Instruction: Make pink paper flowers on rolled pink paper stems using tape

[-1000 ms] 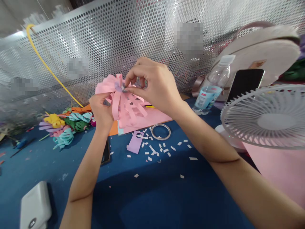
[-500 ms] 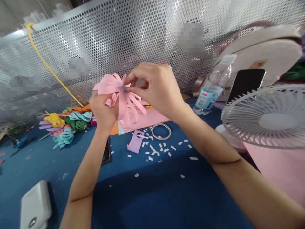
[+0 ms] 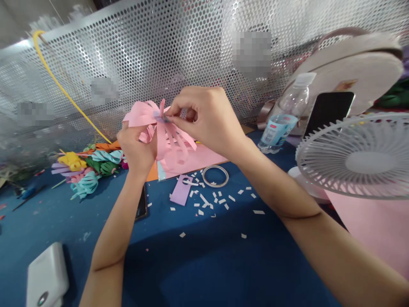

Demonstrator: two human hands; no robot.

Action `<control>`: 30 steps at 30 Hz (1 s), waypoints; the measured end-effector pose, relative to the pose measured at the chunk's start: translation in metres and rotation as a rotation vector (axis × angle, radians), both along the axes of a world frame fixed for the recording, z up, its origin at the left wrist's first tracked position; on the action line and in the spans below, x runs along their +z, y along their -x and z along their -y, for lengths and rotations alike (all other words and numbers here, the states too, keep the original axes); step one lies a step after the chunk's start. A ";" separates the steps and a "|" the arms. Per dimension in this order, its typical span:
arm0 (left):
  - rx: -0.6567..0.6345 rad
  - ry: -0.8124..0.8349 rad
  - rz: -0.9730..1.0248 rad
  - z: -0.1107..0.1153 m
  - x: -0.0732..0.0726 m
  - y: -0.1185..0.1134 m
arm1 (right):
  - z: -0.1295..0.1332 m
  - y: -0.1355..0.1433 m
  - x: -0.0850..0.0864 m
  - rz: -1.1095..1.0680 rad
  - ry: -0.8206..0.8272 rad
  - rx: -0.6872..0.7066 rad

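A pink paper flower (image 3: 139, 113) with looped strips is held up above the far part of the table. My left hand (image 3: 136, 147) is closed round its left side, with the fingers partly hidden behind the paper. At the flower's middle, a small purple-grey piece (image 3: 159, 116) shows. My right hand (image 3: 206, 119) pinches at this piece with thumb and forefinger; what exactly lies between the fingertips is too small to tell. Beneath the flower lie pink paper sheets (image 3: 209, 157). Nearer me are a purple paper piece (image 3: 181, 190) and a roll of thin tape (image 3: 215, 176).
White paper scraps (image 3: 204, 200) litter the blue table (image 3: 204, 268). Colourful paper flowers (image 3: 84, 185) lie left, a white power bank (image 3: 47, 273) front left. A water bottle (image 3: 281, 121), a phone (image 3: 330, 108), a fan (image 3: 361, 160) and a pale bag (image 3: 358, 72) stand right. Perforated metal (image 3: 191, 47) rises behind.
The view has shifted very slightly. The flower has tilted a little in my left hand, and its hanging strips have swung. My right fingertips stay at its middle.
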State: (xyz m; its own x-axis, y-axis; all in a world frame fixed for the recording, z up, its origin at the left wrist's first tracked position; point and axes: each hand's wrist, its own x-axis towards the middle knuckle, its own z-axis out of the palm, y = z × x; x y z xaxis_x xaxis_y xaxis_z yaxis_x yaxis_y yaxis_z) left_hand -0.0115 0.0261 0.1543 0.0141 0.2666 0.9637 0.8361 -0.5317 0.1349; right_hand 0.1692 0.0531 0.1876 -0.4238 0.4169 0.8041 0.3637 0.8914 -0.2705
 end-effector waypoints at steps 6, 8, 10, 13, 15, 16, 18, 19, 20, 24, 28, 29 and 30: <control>0.029 -0.017 0.003 -0.003 -0.002 0.003 | 0.000 -0.002 0.002 -0.018 0.057 0.056; 0.039 0.004 0.028 -0.002 -0.002 0.002 | -0.002 -0.002 0.002 -0.023 0.095 0.100; 0.050 0.035 0.047 -0.001 -0.001 0.002 | -0.006 -0.002 0.001 -0.036 0.130 0.141; 0.063 0.026 0.061 -0.002 -0.001 0.001 | -0.013 -0.001 -0.002 -0.061 0.184 0.174; 0.060 0.025 0.072 -0.002 -0.001 0.002 | -0.017 0.000 -0.003 -0.077 0.210 0.198; 0.053 0.037 0.077 -0.003 -0.002 0.002 | -0.018 0.001 -0.004 -0.084 0.218 0.209; 0.039 0.055 0.084 -0.003 -0.002 0.003 | -0.018 0.001 -0.004 -0.097 0.227 0.224; 0.034 0.054 0.084 -0.002 -0.002 0.003 | -0.018 0.001 -0.004 -0.100 0.230 0.228; 0.031 0.049 0.082 -0.002 -0.002 0.003 | -0.018 0.001 -0.004 -0.103 0.231 0.230; 0.040 0.050 0.070 -0.001 -0.002 0.003 | -0.018 -0.001 -0.003 -0.100 0.226 0.248; 0.011 0.014 0.056 -0.002 0.000 0.002 | -0.018 -0.002 -0.001 -0.095 0.231 0.247; 0.010 0.007 0.053 -0.002 0.000 0.002 | -0.018 -0.002 0.000 -0.095 0.230 0.248; 0.012 0.007 0.048 -0.003 0.000 0.003 | -0.018 -0.003 0.000 -0.095 0.226 0.249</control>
